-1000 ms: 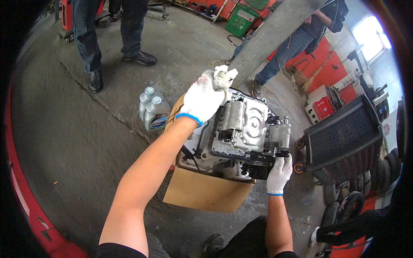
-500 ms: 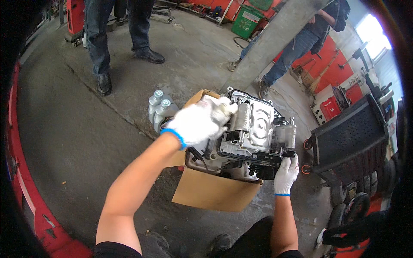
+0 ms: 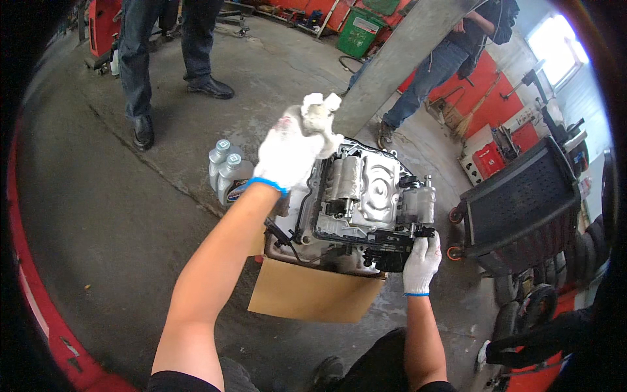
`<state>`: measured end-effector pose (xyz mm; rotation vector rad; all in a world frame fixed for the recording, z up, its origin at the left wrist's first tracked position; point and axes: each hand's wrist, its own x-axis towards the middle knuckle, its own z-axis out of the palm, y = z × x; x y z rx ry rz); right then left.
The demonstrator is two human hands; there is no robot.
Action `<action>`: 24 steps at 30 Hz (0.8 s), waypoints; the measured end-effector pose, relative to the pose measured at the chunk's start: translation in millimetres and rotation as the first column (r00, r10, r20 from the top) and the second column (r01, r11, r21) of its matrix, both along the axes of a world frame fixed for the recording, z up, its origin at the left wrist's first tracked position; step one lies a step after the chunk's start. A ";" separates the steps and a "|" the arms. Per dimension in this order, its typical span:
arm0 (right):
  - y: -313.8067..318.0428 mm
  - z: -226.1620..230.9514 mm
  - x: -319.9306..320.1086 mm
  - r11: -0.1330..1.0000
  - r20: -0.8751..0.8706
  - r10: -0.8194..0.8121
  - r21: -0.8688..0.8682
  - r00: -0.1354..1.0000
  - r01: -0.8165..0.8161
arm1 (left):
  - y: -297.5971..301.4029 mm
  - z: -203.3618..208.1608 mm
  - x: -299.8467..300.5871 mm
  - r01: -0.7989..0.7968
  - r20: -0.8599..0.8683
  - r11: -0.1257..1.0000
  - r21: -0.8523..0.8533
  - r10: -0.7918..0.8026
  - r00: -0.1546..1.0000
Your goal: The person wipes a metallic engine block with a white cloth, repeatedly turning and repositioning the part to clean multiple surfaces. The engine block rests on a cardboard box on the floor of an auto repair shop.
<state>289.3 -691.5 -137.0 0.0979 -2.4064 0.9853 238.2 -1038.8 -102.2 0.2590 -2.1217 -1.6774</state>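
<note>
Left hand (image 3: 287, 153), in a white glove with a blue cuff, was raised at upper centre of the frame, closed around a crumpled white rag (image 3: 319, 112). Right hand (image 3: 421, 264), gloved alike, gripped the black lower right edge of a metal valve body assembly (image 3: 362, 202) at centre. The assembly sat on a cardboard box (image 3: 307, 297) on the concrete floor (image 3: 98, 196). Two grey bottles (image 3: 225, 170) stood just left of it. A black wheeled cart (image 3: 522, 202) stood at right. Two persons' legs (image 3: 163, 59) showed at upper left.

a crumpled white rag (image 3: 318, 112) is bunched in a gloved grip above the grey metal valve body (image 3: 366, 196), which lies flat on a brown cardboard box (image 3: 313, 294) on the floor.
</note>
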 end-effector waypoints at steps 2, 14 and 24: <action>-0.9 -1.2 -2.1 0.999 -0.052 -0.008 0.033 0.999 0.010 | 14.4 4.1 -7.5 -0.006 0.044 0.999 -0.054 0.008 0.999; 2.9 -1.4 -1.7 1.000 -0.008 0.007 0.000 1.000 -0.007 | 12.5 -3.3 21.4 0.196 0.245 0.931 -0.310 -0.121 0.962; 3.0 1.1 -1.2 0.998 -0.026 -0.022 0.060 0.999 0.023 | 11.1 -11.8 72.5 0.366 0.344 0.802 -0.472 -0.215 0.914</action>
